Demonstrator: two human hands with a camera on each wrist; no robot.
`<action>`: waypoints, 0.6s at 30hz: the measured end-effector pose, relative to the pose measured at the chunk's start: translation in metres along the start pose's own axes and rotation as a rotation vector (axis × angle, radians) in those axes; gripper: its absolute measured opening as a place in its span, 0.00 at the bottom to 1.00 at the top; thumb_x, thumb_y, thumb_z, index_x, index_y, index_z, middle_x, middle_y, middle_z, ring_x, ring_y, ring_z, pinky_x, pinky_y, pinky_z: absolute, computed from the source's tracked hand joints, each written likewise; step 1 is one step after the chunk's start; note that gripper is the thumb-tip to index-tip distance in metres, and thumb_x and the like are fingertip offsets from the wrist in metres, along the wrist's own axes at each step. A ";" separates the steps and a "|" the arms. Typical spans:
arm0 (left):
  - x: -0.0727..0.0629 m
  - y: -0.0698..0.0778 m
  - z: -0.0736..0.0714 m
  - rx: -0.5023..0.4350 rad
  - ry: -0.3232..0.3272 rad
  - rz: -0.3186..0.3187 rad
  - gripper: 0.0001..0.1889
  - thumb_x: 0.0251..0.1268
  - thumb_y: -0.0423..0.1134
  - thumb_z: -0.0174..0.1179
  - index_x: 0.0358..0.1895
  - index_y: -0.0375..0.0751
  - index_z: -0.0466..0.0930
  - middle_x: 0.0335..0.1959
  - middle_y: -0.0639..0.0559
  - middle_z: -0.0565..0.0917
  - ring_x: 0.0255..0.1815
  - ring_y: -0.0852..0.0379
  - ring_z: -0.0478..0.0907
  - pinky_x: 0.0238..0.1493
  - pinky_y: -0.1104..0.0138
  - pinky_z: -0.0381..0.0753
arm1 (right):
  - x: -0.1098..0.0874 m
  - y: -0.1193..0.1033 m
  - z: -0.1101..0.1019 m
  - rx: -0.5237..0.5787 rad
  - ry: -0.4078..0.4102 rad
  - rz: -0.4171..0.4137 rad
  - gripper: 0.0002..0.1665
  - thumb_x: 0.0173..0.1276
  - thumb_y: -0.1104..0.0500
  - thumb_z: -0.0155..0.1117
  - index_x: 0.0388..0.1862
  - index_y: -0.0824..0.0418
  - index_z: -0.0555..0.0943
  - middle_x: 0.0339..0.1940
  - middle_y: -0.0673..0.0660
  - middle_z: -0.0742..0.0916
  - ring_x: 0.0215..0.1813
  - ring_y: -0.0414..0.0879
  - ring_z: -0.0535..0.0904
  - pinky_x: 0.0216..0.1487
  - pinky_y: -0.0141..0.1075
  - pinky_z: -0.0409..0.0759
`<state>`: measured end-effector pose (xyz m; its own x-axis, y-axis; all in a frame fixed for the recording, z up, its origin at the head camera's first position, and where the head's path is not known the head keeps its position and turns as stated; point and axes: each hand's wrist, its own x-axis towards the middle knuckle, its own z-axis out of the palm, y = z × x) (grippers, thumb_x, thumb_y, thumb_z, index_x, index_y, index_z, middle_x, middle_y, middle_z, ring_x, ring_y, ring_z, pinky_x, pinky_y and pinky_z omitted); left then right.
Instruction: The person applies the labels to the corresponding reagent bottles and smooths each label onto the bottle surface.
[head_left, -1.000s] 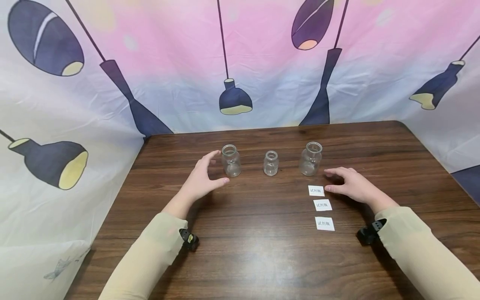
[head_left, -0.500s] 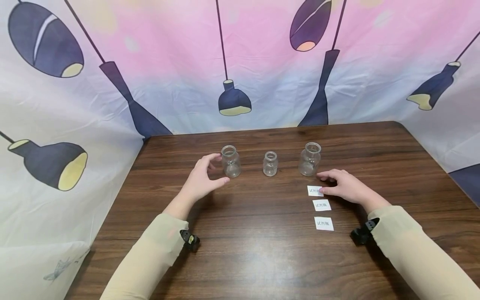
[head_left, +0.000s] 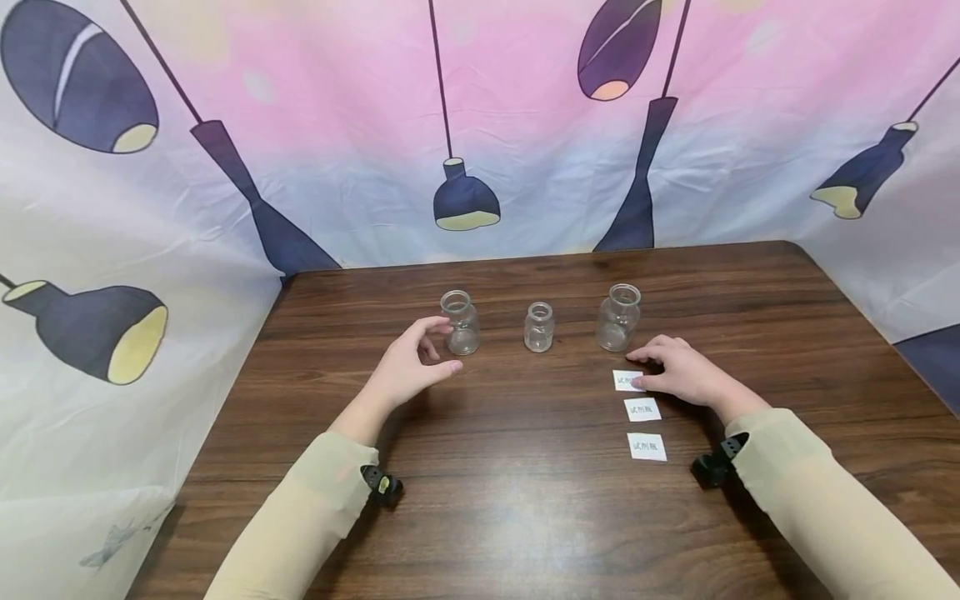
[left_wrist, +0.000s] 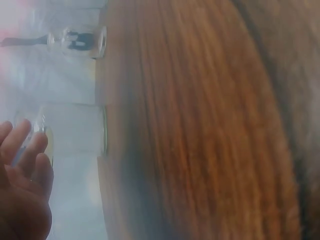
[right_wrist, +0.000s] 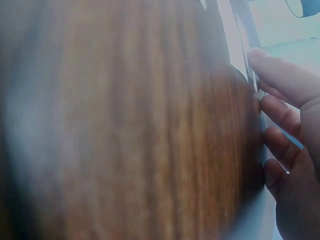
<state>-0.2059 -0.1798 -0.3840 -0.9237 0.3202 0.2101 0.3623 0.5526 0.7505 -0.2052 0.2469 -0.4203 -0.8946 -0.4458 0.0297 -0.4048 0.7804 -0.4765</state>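
Three glass jars stand upright in a row: a large left jar [head_left: 464,330], a small middle jar [head_left: 538,328] and a large right jar [head_left: 618,318]. My left hand [head_left: 408,362] is beside the left jar, thumb and fingers spread apart, one fingertip overlapping the glass in the head view. Three white paper labels with writing form a column: the far label [head_left: 624,380], the middle label [head_left: 642,409] and the near label [head_left: 647,447]. At the far label's right edge is my right hand [head_left: 684,372], thumb tip over that edge and index finger spread away behind it.
The jars and labels are on a dark wood-grain table [head_left: 480,525]. A cloth backdrop [head_left: 360,100] printed with lamps hangs behind it and along the left side. Each wrist carries a small black camera, the left camera [head_left: 384,486] and the right camera [head_left: 714,468].
My right hand has moved left, its thumb now over the far label's edge. The left hand's upper fingers have lowered slightly and overlap the left jar. Jars and labels stay in place.
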 end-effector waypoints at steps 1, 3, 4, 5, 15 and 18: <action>0.000 0.001 0.001 -0.011 -0.003 0.004 0.35 0.51 0.43 0.70 0.64 0.43 0.66 0.56 0.49 0.76 0.36 0.55 0.73 0.41 0.58 0.72 | 0.000 0.000 0.000 0.000 0.005 -0.002 0.25 0.60 0.51 0.68 0.52 0.63 0.81 0.45 0.58 0.79 0.48 0.56 0.70 0.49 0.51 0.67; 0.000 0.002 0.002 -0.019 -0.014 0.014 0.35 0.52 0.43 0.70 0.64 0.44 0.66 0.57 0.48 0.76 0.35 0.55 0.72 0.40 0.59 0.72 | 0.001 0.000 0.001 -0.001 0.015 -0.005 0.23 0.60 0.53 0.68 0.51 0.63 0.81 0.43 0.57 0.79 0.47 0.55 0.70 0.49 0.50 0.67; 0.000 0.003 0.003 -0.016 -0.018 0.021 0.35 0.52 0.43 0.70 0.65 0.44 0.66 0.57 0.48 0.76 0.35 0.55 0.72 0.39 0.59 0.72 | 0.001 0.000 0.002 -0.003 0.020 -0.007 0.21 0.60 0.54 0.68 0.50 0.63 0.82 0.43 0.57 0.80 0.47 0.55 0.70 0.48 0.50 0.67; 0.000 0.003 0.004 -0.013 -0.022 0.025 0.35 0.52 0.43 0.70 0.65 0.45 0.65 0.58 0.49 0.76 0.35 0.56 0.72 0.39 0.60 0.72 | 0.001 0.000 0.002 -0.002 0.025 -0.005 0.20 0.60 0.55 0.68 0.50 0.62 0.82 0.42 0.56 0.80 0.47 0.55 0.70 0.48 0.50 0.68; 0.005 0.011 0.007 -0.010 -0.029 0.046 0.34 0.53 0.43 0.69 0.65 0.45 0.66 0.57 0.52 0.76 0.34 0.56 0.72 0.35 0.62 0.72 | 0.002 0.000 0.003 0.006 0.040 -0.007 0.21 0.59 0.50 0.69 0.47 0.61 0.83 0.42 0.55 0.81 0.47 0.54 0.71 0.48 0.49 0.68; 0.006 0.013 0.008 -0.006 -0.032 0.053 0.34 0.53 0.42 0.69 0.64 0.45 0.66 0.57 0.53 0.76 0.34 0.57 0.71 0.36 0.62 0.72 | 0.003 -0.002 0.003 0.000 0.036 -0.007 0.23 0.57 0.49 0.70 0.47 0.62 0.83 0.42 0.55 0.81 0.47 0.55 0.71 0.48 0.49 0.68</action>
<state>-0.2057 -0.1650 -0.3782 -0.8988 0.3734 0.2298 0.4099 0.5298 0.7424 -0.2059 0.2427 -0.4222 -0.8978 -0.4355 0.0650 -0.4115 0.7773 -0.4758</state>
